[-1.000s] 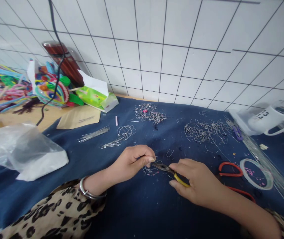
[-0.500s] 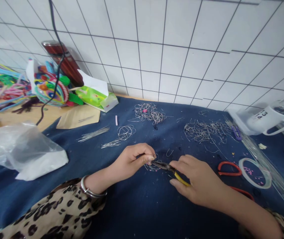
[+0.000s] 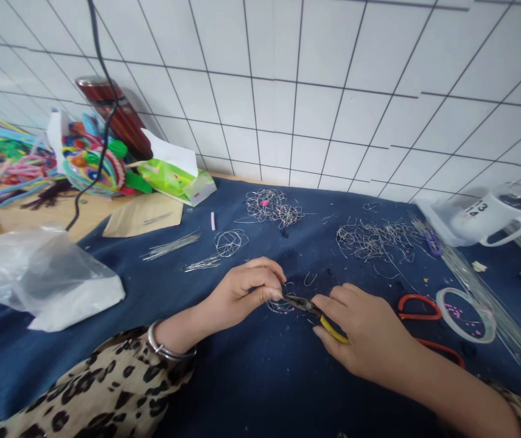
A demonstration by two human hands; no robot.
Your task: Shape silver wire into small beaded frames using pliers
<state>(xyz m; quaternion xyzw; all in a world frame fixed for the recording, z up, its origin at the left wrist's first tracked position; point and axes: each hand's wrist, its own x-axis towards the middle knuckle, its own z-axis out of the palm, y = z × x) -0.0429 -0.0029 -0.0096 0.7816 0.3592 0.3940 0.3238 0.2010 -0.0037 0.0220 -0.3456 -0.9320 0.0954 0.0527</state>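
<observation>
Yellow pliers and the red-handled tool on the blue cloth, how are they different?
The yellow pliers are gripped in the right hand; the red-handled tool lies untouched on the blue cloth. The yellow pliers' handles are mostly hidden by fingers; the red-handled tool's handles spread apart in plain view. The yellow pliers' tip meets the wire piece pinched by the left hand; the red-handled tool grips nothing visible. Both have bright handles.

Pliers (image 3: 308,306) between hands, mug (image 3: 489,216) far right
</observation>
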